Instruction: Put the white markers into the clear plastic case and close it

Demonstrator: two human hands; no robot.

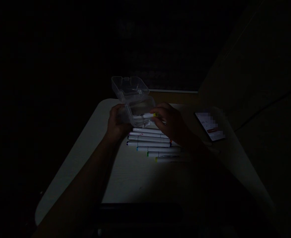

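In dim light, my left hand (117, 124) grips the left side of a clear plastic case (129, 115), tilted with its lid (129, 86) swung up and back. My right hand (170, 122) pinches a white marker (144, 116) by its yellow end. That marker lies lengthwise at the opening of the case, its far end inside. Just below the case, several white markers (147, 144) lie side by side on the table, with caps or ends in dark, blue, green and yellow tones. My right wrist and forearm hide some of their right ends.
The pale table (125, 178) has rounded corners. A phone (210, 127) with a lit screen lies at its right side. A dark cable (269, 105) runs beyond the right edge. Surroundings are nearly black.
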